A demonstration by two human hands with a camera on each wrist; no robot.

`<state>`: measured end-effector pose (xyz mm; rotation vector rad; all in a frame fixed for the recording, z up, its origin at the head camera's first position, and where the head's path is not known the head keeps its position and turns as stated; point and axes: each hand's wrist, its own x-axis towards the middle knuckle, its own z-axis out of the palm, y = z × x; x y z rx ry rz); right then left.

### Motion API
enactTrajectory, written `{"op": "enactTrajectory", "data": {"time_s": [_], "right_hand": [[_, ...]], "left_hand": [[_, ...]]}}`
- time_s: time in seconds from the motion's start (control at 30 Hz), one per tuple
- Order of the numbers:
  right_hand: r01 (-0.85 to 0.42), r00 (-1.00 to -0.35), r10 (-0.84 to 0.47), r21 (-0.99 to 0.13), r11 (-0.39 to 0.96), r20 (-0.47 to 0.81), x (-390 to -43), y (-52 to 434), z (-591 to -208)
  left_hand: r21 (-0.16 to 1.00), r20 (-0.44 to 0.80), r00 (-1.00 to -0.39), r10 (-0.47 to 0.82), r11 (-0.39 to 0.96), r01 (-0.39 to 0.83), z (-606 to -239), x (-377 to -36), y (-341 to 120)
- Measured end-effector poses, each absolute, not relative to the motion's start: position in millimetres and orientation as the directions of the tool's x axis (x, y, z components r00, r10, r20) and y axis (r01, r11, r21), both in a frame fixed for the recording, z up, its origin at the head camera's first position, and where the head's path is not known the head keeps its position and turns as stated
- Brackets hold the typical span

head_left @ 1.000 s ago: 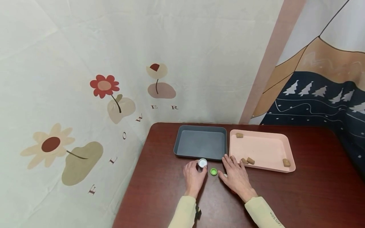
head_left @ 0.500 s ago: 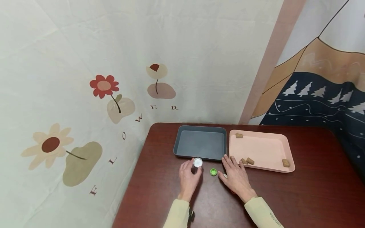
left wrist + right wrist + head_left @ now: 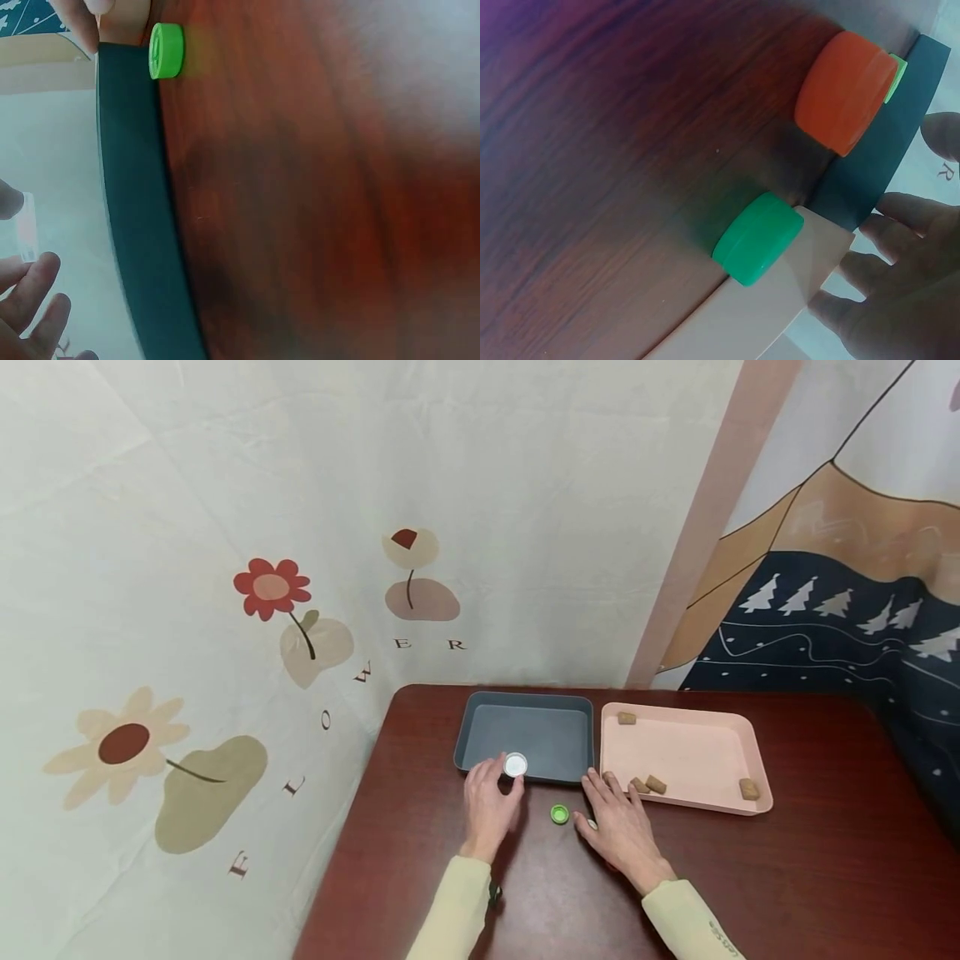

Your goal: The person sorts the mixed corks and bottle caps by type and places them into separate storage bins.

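White cap (image 3: 515,765): small round bottle cap, pale plastic with a smooth, flat top. Pinched at the rim between thumb and fingertips of the left hand (image 3: 487,806) and held over the near wall of the grey tray (image 3: 465,739), toward that tray's near left corner. Judged very light, rigid and somewhat slick; a rim pinch across its width suits it best, since the flat top offers no purchase.

Grey tray: shallow rectangle with rounded corners and a matte, dark plastic wall. It stands at the far left of the bench (image 3: 810,860), with nothing visible inside it.

Pink tray (image 3: 757,756): same form in pale matte plastic, set just beside the grey tray on its right. It holds four corks (image 3: 656,783): short, brown, rough-textured cylinders, one at the far left corner, two at the near left and one at the near right.

Green cap (image 3: 559,813): small bright disc with a ribbed side, lying on the bench between the two hands, just near of the grey tray.

Orange cap (image 3: 845,91) and teal cap (image 3: 756,238): smooth, thick plastic discs seen in the right wrist view, lying close to the tray walls under the right hand.

Right hand (image 3: 618,827): palm down, fingers straight and spread, resting on the bench at the trays' near edge and gripping nothing.

Bench: dark red-brown wood grain with a polished surface.
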<state>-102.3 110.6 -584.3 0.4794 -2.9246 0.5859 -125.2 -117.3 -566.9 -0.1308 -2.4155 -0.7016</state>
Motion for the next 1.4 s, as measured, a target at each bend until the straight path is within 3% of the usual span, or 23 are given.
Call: {"op": "enactTrajectory", "data": {"time_s": [0.4, 0.6, 0.8, 1.1, 1.4], "right_hand": [[-0.335, -0.941, -0.297, -0.319, 0.887, 0.162, -104, 114, -587], [-0.350, -0.935, -0.313, -0.300, 0.887, 0.165, -104, 113, -586], [-0.352, -0.934, -0.313, -0.297, 0.887, 0.170, -103, 113, -587], [-0.343, -0.938, -0.309, -0.310, 0.887, 0.155, -102, 113, -586], [-0.337, -0.941, -0.302, -0.317, 0.887, 0.154, -102, 116, -586]], "left_hand": [[0.394, 0.523, -0.852, 0.033, 0.877, 0.276, -557, -154, -109], [0.362, 0.409, -0.910, 0.063, 0.905, 0.225, -562, -168, -107], [0.365, 0.259, -0.965, 0.049, 0.920, 0.144, -565, -178, -105], [0.376, 0.081, -0.997, 0.002, 0.926, 0.032, -570, -187, -101], [0.409, 0.014, -1.000, -0.023, 0.912, -0.015, -572, -191, -98]]}}
